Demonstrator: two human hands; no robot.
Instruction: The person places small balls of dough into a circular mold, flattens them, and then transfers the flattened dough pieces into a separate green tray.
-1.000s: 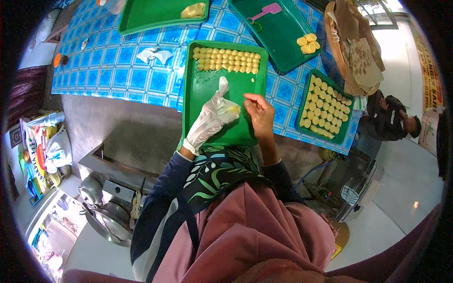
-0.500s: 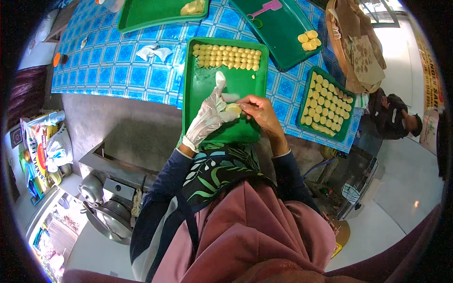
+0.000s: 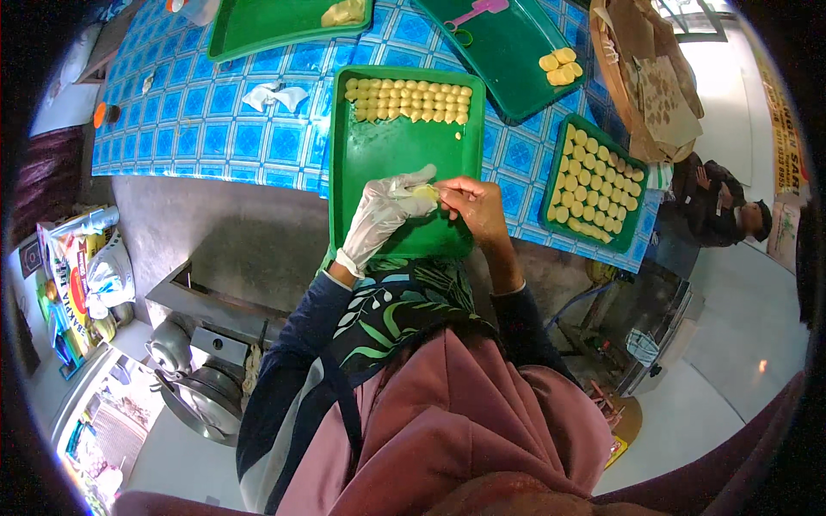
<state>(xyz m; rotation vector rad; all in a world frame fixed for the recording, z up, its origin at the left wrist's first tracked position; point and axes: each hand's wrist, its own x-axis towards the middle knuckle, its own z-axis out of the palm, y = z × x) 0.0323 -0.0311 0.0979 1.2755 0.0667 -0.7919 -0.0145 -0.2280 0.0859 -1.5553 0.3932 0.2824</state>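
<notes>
A small pale-yellow piece of dough is held between my two hands over the near part of a green tray. My left hand, in a whitish disposable glove, is closed around its left side. With its thumb and fingertips, my bare right hand pinches the right edge of the dough. Part of the piece is hidden by the fingers. Several rows of small yellow balls line the far end of the tray, and a tiny crumb lies just below them.
To the right, a smaller green tray bears rows of round dough pieces. Another tray holds a few pieces and a pink scoop. At the far left are a dough lump and a white cloth. Someone sits at right.
My left thumb, raised and pointing away before, has folded down onto the dough. Both hands stay together over the tray, and the dough is now more covered by fingers.
</notes>
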